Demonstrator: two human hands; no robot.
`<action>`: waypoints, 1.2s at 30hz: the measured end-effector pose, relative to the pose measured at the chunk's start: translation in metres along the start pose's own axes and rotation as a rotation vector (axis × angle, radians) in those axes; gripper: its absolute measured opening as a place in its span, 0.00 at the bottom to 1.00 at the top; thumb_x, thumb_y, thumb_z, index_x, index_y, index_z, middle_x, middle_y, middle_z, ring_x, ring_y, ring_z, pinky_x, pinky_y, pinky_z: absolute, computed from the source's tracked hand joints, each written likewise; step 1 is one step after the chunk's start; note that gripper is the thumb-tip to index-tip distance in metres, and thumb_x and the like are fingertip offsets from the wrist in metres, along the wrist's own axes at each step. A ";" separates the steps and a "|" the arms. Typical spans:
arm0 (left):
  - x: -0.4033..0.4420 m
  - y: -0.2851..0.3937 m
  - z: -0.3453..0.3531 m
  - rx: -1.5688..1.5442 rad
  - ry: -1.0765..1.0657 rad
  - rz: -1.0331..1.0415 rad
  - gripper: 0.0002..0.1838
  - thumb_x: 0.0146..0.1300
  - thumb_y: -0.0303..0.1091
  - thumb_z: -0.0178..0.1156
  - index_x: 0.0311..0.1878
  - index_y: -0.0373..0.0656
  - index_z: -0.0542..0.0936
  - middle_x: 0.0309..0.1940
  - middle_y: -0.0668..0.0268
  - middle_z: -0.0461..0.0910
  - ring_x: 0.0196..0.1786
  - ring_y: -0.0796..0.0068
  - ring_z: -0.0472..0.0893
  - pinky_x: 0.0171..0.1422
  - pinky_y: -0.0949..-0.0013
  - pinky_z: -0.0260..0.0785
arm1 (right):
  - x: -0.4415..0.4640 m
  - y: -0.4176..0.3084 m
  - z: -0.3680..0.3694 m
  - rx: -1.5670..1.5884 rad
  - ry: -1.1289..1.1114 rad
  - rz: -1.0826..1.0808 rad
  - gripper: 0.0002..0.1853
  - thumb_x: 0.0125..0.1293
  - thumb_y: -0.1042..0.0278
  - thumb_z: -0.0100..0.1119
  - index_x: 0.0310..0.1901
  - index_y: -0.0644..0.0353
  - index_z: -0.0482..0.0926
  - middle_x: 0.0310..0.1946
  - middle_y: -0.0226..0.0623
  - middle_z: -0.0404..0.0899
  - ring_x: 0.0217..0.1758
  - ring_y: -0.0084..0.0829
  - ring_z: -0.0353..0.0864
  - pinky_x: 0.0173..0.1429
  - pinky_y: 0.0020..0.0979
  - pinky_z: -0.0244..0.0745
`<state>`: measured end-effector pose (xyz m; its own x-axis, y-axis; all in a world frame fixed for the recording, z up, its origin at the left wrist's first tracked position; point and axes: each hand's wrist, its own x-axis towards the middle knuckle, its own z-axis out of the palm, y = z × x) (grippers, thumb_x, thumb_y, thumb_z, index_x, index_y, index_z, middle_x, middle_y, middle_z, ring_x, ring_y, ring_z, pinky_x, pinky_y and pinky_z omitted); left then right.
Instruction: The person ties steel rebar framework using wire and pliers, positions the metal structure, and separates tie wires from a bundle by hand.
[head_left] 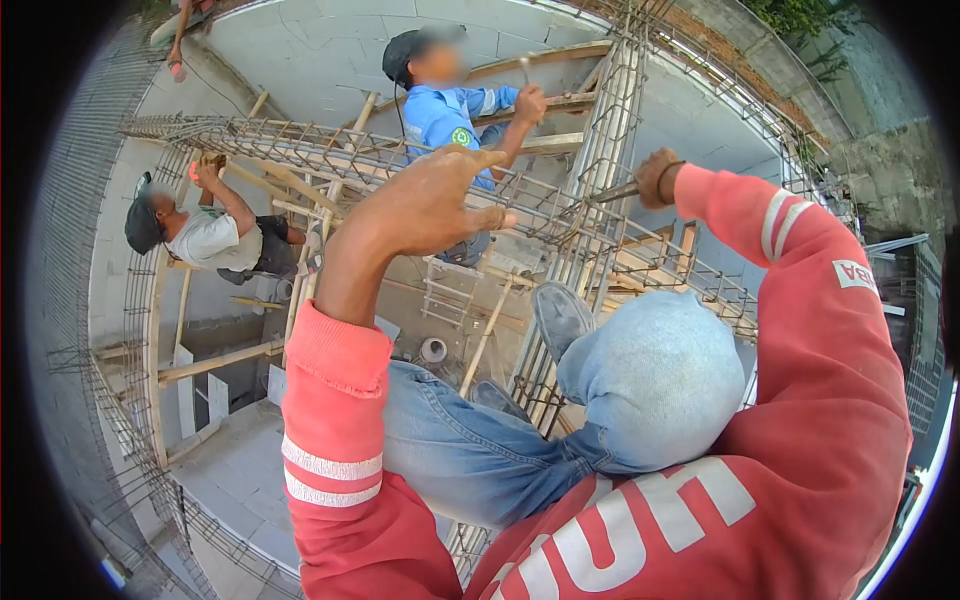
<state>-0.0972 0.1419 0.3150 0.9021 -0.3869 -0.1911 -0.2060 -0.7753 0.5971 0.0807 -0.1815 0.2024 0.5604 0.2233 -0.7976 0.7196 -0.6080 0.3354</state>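
Observation:
My left hand (420,205) is raised in front of the horizontal rebar cage (345,160), thumb and forefinger spread apart. Nothing shows between them. On the right, my right hand (660,178) is closed around the handle end of a dark, slim metal tool, which looks like tying pincers (615,193). Its tip points left to the crossing where the horizontal cage meets the upright column bars (607,120). Fine wire at that joint is too small to make out.
A person in a blue shirt (435,122) holds up a hammer (526,70) just beyond the cage. Another person in a pale shirt (210,238) works lower left among timber props (222,361). My shoe (561,318) rests near the bars, high above the floor.

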 end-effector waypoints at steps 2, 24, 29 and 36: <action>0.005 -0.011 0.006 -0.029 0.038 -0.004 0.39 0.61 0.56 0.67 0.70 0.43 0.72 0.65 0.48 0.73 0.68 0.50 0.72 0.70 0.55 0.64 | 0.011 0.019 -0.003 0.253 -0.227 0.069 0.24 0.66 0.62 0.46 0.55 0.74 0.75 0.41 0.53 0.82 0.44 0.45 0.85 0.49 0.42 0.82; 0.015 -0.008 -0.021 -1.615 0.436 0.248 0.23 0.75 0.38 0.54 0.68 0.37 0.70 0.62 0.57 0.76 0.61 0.61 0.79 0.66 0.57 0.73 | -0.073 -0.122 -0.055 2.181 -0.372 -1.487 0.24 0.62 0.57 0.53 0.51 0.70 0.77 0.21 0.42 0.74 0.19 0.37 0.74 0.27 0.36 0.72; -0.003 -0.012 -0.037 -1.686 0.725 0.211 0.15 0.74 0.36 0.57 0.57 0.37 0.77 0.52 0.58 0.82 0.56 0.64 0.81 0.65 0.62 0.75 | -0.085 -0.133 -0.117 1.938 -0.324 -1.571 0.28 0.62 0.60 0.54 0.59 0.70 0.73 0.33 0.47 0.79 0.29 0.42 0.82 0.22 0.29 0.71; -0.028 -0.035 -0.055 -1.782 0.881 0.423 0.12 0.75 0.34 0.55 0.57 0.42 0.77 0.43 0.65 0.81 0.48 0.66 0.82 0.60 0.59 0.76 | -0.129 -0.140 -0.172 1.728 -0.425 -1.658 0.38 0.65 0.67 0.52 0.74 0.73 0.52 0.52 0.58 0.76 0.49 0.57 0.85 0.32 0.30 0.88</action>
<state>-0.0940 0.2073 0.3425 0.9224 0.3496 0.1643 -0.3801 0.7459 0.5469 -0.0216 0.0055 0.3441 -0.1022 0.9938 0.0449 -0.6564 -0.0335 -0.7537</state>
